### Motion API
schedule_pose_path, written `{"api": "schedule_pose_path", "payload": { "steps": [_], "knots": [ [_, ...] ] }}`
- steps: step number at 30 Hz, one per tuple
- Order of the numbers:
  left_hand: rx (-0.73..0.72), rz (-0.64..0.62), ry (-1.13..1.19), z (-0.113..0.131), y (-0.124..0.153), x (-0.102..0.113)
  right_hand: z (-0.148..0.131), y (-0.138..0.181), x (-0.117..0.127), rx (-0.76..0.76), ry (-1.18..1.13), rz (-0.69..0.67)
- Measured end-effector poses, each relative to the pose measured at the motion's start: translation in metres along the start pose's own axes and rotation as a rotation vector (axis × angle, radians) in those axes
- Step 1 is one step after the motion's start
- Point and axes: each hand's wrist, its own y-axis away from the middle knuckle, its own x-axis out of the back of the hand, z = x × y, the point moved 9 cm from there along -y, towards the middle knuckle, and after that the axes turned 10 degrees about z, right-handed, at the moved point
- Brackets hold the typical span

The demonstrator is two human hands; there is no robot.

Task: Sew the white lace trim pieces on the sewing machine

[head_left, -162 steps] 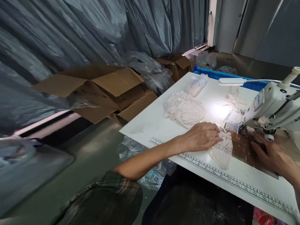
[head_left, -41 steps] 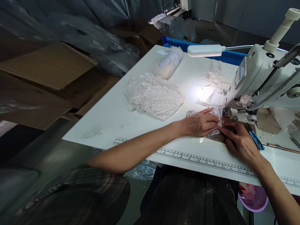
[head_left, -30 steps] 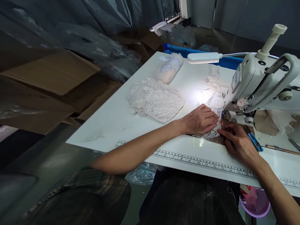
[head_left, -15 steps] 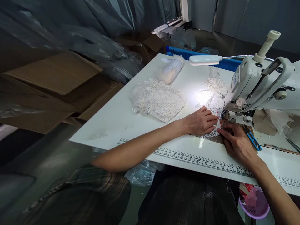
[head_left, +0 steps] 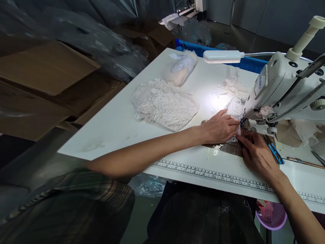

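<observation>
Under a small white lamp (head_left: pixel 223 57), 2 bare hands are working at a sewing machine (head_left: pixel 279 88). The left hand (head_left: pixel 219 128) is lying palm-down, fingers spread, over a lace piece (head_left: pixel 235 137) beside the machine's presser foot, inward of the table's (head_left: pixel 106 135) ruled near edge; the right hand (head_left: pixel 260 154) is touching its near side with bent fingers. Whether either is pinching it, I cannot tell. Blue snips (head_left: pixel 275 150) are lying just beside the right hand; a lace pile (head_left: pixel 165 105) is sitting toward the table's left edge.
</observation>
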Motion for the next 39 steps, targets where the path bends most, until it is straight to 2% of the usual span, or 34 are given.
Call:
{"api": "schedule_pose_path", "payload": {
  "steps": [7, 10, 19, 29, 35, 39],
  "knots": [
    [0.03, 0.156, 0.086, -0.008, 0.005, 0.0, 0.001, 0.001, -0.002, -0.012, 0.011, 0.026],
    [0.045, 0.186, 0.117, -0.011, 0.006, 0.0, 0.001, 0.002, -0.001, -0.022, 0.002, 0.038],
    [0.069, 0.204, 0.164, -0.013, 0.007, 0.0, 0.001, 0.002, -0.001, -0.042, 0.015, 0.041],
    [0.133, 0.102, 0.209, -0.019, 0.005, -0.007, 0.004, -0.001, 0.0, -0.121, 0.003, 0.059],
    [0.118, 0.075, 0.187, -0.017, 0.004, -0.007, 0.005, -0.003, 0.002, -0.137, 0.013, 0.07],
    [0.082, 0.126, 0.08, -0.01, 0.003, -0.004, 0.006, -0.004, 0.003, -0.142, -0.013, 0.066]
  ]
}}
